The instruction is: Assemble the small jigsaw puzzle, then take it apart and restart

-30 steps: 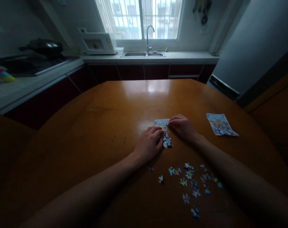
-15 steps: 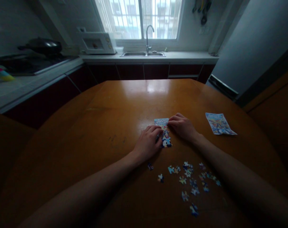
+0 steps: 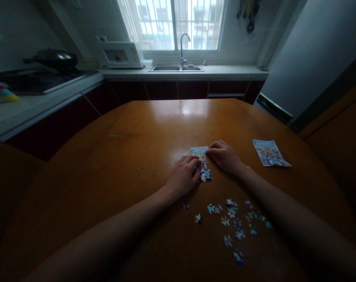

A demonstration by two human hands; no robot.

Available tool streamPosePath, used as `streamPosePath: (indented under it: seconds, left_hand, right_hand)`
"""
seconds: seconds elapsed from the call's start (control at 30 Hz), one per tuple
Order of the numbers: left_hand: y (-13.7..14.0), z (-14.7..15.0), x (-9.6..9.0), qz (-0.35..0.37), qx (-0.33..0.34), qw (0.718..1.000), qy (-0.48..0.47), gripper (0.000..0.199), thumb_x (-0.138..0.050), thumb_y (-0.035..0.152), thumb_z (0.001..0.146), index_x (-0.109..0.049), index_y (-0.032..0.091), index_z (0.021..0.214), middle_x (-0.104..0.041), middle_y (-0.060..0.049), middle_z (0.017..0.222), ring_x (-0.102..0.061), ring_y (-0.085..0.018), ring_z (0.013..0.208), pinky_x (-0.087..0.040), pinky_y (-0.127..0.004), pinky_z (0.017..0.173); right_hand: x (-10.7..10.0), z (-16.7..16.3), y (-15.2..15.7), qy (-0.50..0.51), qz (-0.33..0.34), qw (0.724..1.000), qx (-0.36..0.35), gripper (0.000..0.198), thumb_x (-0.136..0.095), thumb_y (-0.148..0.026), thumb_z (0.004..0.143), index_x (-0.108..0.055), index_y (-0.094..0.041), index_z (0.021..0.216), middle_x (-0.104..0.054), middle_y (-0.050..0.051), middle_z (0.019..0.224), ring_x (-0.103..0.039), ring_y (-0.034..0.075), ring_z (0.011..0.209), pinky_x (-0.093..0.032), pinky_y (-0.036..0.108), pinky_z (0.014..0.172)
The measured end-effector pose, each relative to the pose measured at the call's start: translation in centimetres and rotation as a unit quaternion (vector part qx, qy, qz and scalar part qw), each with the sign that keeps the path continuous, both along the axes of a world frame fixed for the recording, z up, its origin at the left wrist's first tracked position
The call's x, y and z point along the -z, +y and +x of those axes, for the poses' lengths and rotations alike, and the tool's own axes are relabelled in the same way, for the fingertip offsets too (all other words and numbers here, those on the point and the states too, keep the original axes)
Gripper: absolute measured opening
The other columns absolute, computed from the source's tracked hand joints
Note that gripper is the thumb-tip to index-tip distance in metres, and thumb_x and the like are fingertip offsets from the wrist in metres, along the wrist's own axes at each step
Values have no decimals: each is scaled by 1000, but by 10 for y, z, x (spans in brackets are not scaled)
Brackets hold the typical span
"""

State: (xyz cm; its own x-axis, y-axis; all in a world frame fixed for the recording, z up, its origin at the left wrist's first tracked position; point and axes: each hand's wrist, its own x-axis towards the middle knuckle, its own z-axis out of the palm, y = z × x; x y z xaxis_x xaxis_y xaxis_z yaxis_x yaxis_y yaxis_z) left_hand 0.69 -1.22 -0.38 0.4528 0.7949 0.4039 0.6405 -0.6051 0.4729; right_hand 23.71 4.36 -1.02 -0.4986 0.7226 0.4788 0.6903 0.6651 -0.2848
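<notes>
A partly joined jigsaw puzzle (image 3: 205, 176) with a pale blue top edge and a colourful cartoon print lies on the wooden table. Over its left side curls my left hand (image 3: 185, 172), fingers bent and thumb below, covering part of the picture. My right hand (image 3: 223, 156) rests at the upper right edge, its fingertips closed together against the puzzle. Any single piece under either set of fingertips is hidden. Nearer to me are several loose puzzle pieces (image 3: 225, 221), scattered between my forearms. One dark piece (image 3: 186, 205) lies just below my left wrist.
A creased printed sheet (image 3: 270, 152) lies to the right on the wooden table (image 3: 131, 137). Beyond the table are a counter with a sink (image 3: 166, 68), a faucet, and a microwave (image 3: 121, 55). A black pan (image 3: 56, 58) sits on the stove at left; a refrigerator (image 3: 310, 55) stands at right.
Both hands stay almost in place at the puzzle's two sides. The whole view has shifted very slightly; the loose pieces and the sheet lie as before.
</notes>
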Motion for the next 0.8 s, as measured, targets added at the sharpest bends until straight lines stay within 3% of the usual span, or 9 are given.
streamPosePath:
  seconds: [0.8]
  left_hand:
    - [-1, 1, -3, -16, -9, 1000, 24, 16, -62, 16, 94, -66, 23, 108, -68, -5, 123, -59, -25, 118, -49, -46, 106]
  right_hand:
    - [-3, -1, -3, 0, 1, 1000, 10, 19, -60, -23, 98, -79, -23, 100, -68, 10, 101, -59, 24, 95, -51, 37, 83]
